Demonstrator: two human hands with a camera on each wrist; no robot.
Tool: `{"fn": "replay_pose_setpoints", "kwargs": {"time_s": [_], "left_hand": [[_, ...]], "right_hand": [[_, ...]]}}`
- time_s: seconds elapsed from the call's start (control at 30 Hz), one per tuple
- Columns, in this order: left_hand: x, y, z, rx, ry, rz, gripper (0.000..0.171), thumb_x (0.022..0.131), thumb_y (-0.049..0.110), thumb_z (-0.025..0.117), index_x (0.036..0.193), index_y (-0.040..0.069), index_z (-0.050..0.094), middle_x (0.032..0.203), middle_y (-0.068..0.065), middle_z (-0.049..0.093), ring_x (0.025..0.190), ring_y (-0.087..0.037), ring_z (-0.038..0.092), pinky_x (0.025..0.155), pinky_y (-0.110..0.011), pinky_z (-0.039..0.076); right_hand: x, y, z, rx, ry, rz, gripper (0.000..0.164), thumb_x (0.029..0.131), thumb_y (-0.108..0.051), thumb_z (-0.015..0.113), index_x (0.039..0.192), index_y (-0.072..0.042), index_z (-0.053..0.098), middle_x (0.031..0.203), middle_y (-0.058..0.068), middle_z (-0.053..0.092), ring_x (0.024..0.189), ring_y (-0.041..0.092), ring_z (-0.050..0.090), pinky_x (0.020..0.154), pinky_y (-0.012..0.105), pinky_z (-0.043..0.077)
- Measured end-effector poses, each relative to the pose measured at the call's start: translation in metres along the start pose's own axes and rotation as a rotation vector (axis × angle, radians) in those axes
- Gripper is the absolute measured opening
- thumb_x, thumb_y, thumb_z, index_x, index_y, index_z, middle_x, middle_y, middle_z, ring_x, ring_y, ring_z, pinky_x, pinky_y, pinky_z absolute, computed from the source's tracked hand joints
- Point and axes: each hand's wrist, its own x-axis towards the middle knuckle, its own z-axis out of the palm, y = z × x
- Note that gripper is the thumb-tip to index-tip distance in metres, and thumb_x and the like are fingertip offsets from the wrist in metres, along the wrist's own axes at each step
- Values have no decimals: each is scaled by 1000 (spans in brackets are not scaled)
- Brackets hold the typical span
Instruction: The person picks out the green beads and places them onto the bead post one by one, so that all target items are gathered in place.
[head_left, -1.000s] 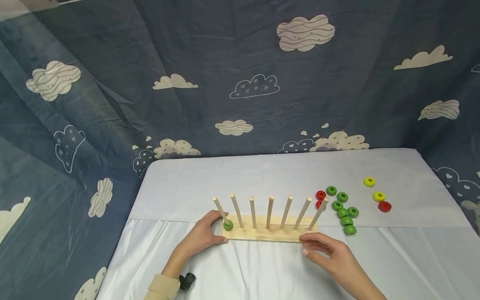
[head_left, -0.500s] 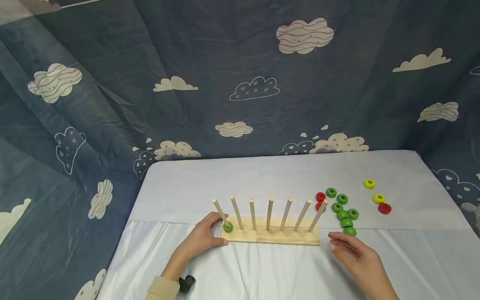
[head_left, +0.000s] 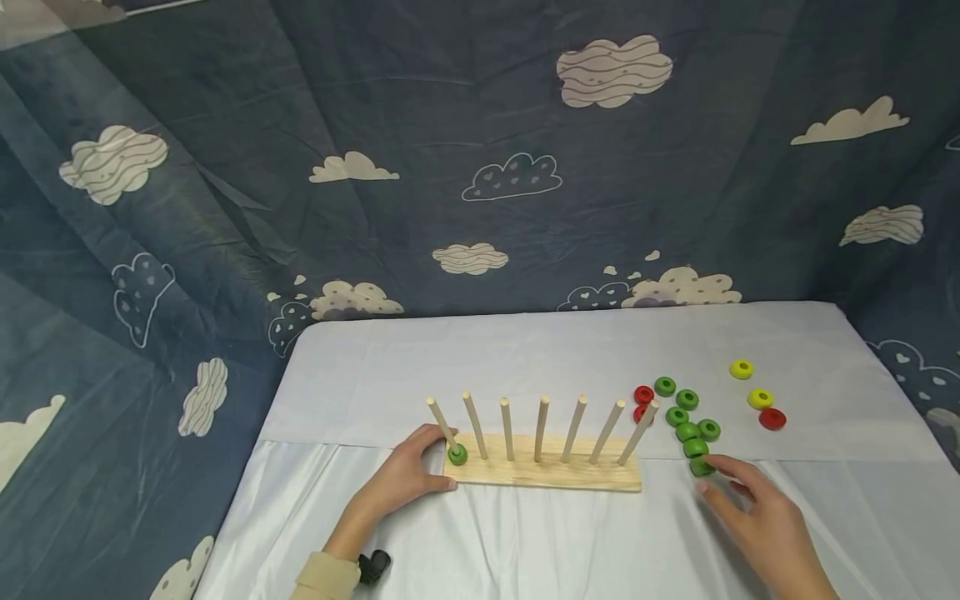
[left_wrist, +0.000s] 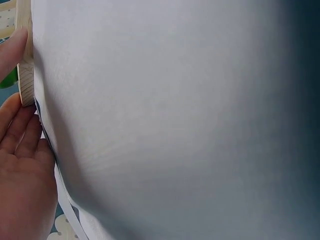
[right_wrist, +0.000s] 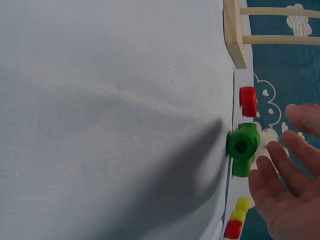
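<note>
A wooden peg board (head_left: 540,477) with a row of several upright pegs lies on the white cloth. At its left end my left hand (head_left: 401,475) grips the board, thumb at the front edge and fingers behind; the left wrist view shows the thumb (left_wrist: 11,52) against the wood. One green bead (head_left: 457,456) sits low on the leftmost peg. My right hand (head_left: 765,512) reaches to the nearest green bead (head_left: 701,467), index fingertip right at it, thumb apart. In the right wrist view the fingers (right_wrist: 285,170) are spread beside the green beads (right_wrist: 243,145).
More green beads (head_left: 687,400) lie in a cluster right of the board. Two red beads (head_left: 643,394) are just behind its right end. Farther right are two yellow beads (head_left: 761,399) and one red bead (head_left: 772,419). A dark cloud-patterned curtain (head_left: 510,225) hangs behind the table.
My right hand has left the board's right end and moved rightward to the nearest green bead. The left hand stays on the board's left end.
</note>
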Motion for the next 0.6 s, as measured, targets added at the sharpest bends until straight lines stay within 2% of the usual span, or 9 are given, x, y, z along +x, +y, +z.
{"fn": "replay_pose_setpoints", "kwargs": {"time_s": [0.17, 0.3, 0.43, 0.6], "left_hand": [[0, 0, 0, -5, -4, -6, 73, 73, 21, 87, 139, 19, 54, 136, 5, 53, 137, -26, 39, 113, -52, 30], [0, 0, -1, -8, -4, -1, 73, 73, 22, 87, 138, 19, 55, 135, 5, 53, 137, -26, 39, 113, -52, 29], [0, -2, -1, -11, -6, 4, 73, 73, 23, 87, 138, 19, 55, 135, 6, 53, 137, -26, 39, 113, -52, 29], [1, -5, 0, 2, -3, 14, 73, 73, 25, 88, 138, 20, 55, 134, 7, 53, 137, -25, 40, 113, -51, 30]], "right_hand": [[6, 5, 0, -39, -19, -15, 52, 90, -13, 71, 136, -2, 50, 137, 27, 45, 119, 49, 45, 92, 64, 44], [11, 9, 2, -31, -2, -51, 50, 89, -7, 70, 134, 2, 51, 133, 26, 47, 119, 46, 46, 92, 60, 47], [15, 12, 3, -22, 8, -48, 48, 88, -6, 70, 131, 4, 52, 130, 26, 49, 116, 46, 50, 90, 54, 50], [18, 15, 6, -28, 10, -31, 46, 88, -5, 70, 130, 4, 53, 126, 26, 51, 112, 44, 54, 87, 53, 52]]}}
